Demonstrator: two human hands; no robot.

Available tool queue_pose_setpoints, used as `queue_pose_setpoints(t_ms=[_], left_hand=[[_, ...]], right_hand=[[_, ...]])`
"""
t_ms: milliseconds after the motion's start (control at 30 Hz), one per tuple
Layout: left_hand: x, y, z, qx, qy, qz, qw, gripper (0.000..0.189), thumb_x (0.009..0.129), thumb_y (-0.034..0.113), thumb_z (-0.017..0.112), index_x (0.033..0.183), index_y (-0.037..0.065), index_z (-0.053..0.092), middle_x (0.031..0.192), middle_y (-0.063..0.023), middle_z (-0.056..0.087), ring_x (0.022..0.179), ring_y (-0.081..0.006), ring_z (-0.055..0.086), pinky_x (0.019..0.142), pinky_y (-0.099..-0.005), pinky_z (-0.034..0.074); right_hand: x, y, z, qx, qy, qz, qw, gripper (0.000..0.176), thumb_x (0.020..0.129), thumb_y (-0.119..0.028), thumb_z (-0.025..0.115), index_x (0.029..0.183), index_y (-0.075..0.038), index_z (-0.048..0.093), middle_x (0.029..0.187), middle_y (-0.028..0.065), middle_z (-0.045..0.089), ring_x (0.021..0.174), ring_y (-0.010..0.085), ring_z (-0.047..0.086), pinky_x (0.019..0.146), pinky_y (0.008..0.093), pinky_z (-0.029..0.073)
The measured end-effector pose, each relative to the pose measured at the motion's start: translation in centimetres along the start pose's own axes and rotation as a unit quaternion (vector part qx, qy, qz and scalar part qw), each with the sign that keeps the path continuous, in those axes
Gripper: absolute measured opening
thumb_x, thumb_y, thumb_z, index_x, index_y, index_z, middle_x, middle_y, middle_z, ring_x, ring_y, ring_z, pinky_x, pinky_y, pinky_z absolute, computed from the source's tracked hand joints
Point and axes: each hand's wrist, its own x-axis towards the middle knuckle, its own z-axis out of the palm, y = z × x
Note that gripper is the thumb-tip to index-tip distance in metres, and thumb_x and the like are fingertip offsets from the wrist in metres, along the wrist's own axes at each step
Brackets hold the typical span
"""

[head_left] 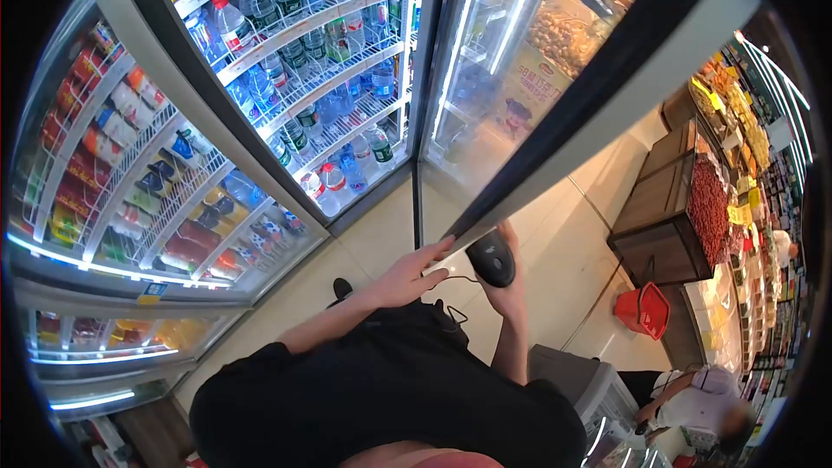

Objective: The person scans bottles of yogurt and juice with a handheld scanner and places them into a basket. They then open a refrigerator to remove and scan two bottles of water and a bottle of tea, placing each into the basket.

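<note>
The glass cooler door (pixel 555 113) stands swung open in front of me, its dark-and-grey frame running down toward my hands. My left hand (pixel 403 282) reaches to the near end of that frame. Its fingers are stretched out with the tips at the frame, and the thumb sits apart from them. Just past the frame, my right hand (pixel 507 295) is closed around a black rounded handheld device (pixel 491 260) with a small pale mark on top. A thin dark cord (pixel 455 277) shows between the two hands; its ends cannot be traced.
Bottles fill the shelves of the opened cooler (pixel 299 61). A closed glass cooler (pixel 147 173) stands at left. To the right are a wooden bin (pixel 654 208) of red goods and a red basket (pixel 641 310). A grey bin (pixel 572 377) and another person (pixel 702 394) are at lower right.
</note>
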Motion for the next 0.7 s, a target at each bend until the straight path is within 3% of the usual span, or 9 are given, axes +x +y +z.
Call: queue_pose_setpoints(t_ms=[133,167,233,333,367,433,567,633,700], left_hand=[[3.4,-2.9,2.0,0.109,-0.026,0.022,0.993,0.046,0.100,0.023,0.060,0.142,0.005,0.055,0.124,-0.0156,0.068,0.116,-0.0303,0.066,0.100,-0.0416,0.052],[4.0,-4.4,2.7,0.107,-0.042,-0.009,0.993,0.030,0.097,0.025,0.062,0.121,0.008,0.067,0.107,-0.0126,0.072,0.101,-0.0295,0.070,0.089,-0.0432,0.054],[4.7,-7.1,3.9,0.252,-0.281,-0.076,0.923,0.028,0.095,0.029,0.064,0.114,0.009,0.070,0.101,-0.0117,0.073,0.097,-0.0305,0.069,0.084,-0.0424,0.054],[4.7,-10.6,7.2,0.182,-0.474,-0.044,0.860,0.031,0.092,0.031,0.067,0.114,0.010,0.072,0.103,-0.0123,0.074,0.098,-0.0309,0.070,0.084,-0.0445,0.054],[5.6,-10.7,7.2,0.173,-0.496,-0.042,0.850,0.033,0.091,0.030,0.068,0.117,0.011,0.071,0.104,-0.0126,0.074,0.100,-0.0314,0.070,0.085,-0.0451,0.054],[6.9,-11.3,7.4,0.148,-0.536,-0.037,0.830,0.037,0.091,0.029,0.069,0.123,0.011,0.069,0.106,-0.0134,0.075,0.103,-0.0322,0.070,0.088,-0.0463,0.054],[8.4,-13.5,6.4,0.173,-0.542,-0.020,0.822,0.054,0.086,0.032,0.074,0.135,0.013,0.061,0.115,-0.0135,0.074,0.108,-0.0354,0.068,0.092,-0.0487,0.053],[10.3,-12.4,6.0,0.242,-0.542,-0.043,0.804,0.050,0.082,0.035,0.076,0.127,0.013,0.067,0.117,-0.0141,0.073,0.110,-0.0347,0.067,0.092,-0.0479,0.053],[12.5,-12.3,6.5,0.307,-0.540,-0.033,0.783,0.047,0.079,0.037,0.076,0.119,0.015,0.069,0.110,-0.0138,0.074,0.104,-0.0362,0.069,0.087,-0.0492,0.054]], right_hand=[[-1.4,1.8,-2.8,0.122,0.070,0.063,0.988,0.088,0.084,0.014,0.064,0.162,-0.008,0.030,0.164,0.0162,0.036,0.141,0.0240,0.048,0.111,0.0352,0.044],[-1.3,2.5,-2.9,0.109,0.092,0.054,0.988,0.087,0.085,0.015,0.063,0.162,-0.007,0.029,0.163,0.0167,0.037,0.138,0.0229,0.050,0.110,0.0341,0.044],[-0.7,1.6,-2.6,0.083,0.142,0.050,0.985,0.086,0.086,0.017,0.063,0.162,-0.004,0.029,0.162,0.0163,0.038,0.133,0.0218,0.053,0.109,0.0321,0.043],[0.4,0.8,-1.1,0.028,0.162,0.006,0.986,0.083,0.092,0.007,0.063,0.164,-0.007,0.024,0.152,0.0121,0.050,0.126,0.0187,0.056,0.102,0.0306,0.047],[1.1,-0.6,-0.3,0.046,0.166,-0.016,0.985,0.076,0.094,0.005,0.065,0.161,-0.004,0.030,0.147,0.0122,0.054,0.130,0.0192,0.054,0.110,0.0315,0.041],[2.0,0.6,0.0,-0.075,0.167,-0.038,0.982,0.071,0.095,0.005,0.065,0.159,-0.003,0.035,0.146,0.0122,0.055,0.131,0.0195,0.054,0.110,0.0314,0.040],[2.9,1.7,0.6,-0.074,0.200,-0.001,0.977,0.061,0.097,0.004,0.064,0.154,-0.001,0.043,0.150,0.0105,0.052,0.132,0.0193,0.052,0.112,0.0319,0.039],[3.4,0.6,1.5,-0.007,0.234,0.035,0.972,0.061,0.097,0.004,0.064,0.154,0.000,0.042,0.153,0.0104,0.050,0.134,0.0194,0.052,0.114,0.0326,0.038],[3.9,1.1,1.3,-0.049,0.236,0.044,0.970,0.061,0.097,0.004,0.064,0.154,0.000,0.042,0.154,0.0112,0.050,0.135,0.0200,0.051,0.114,0.0329,0.037]])
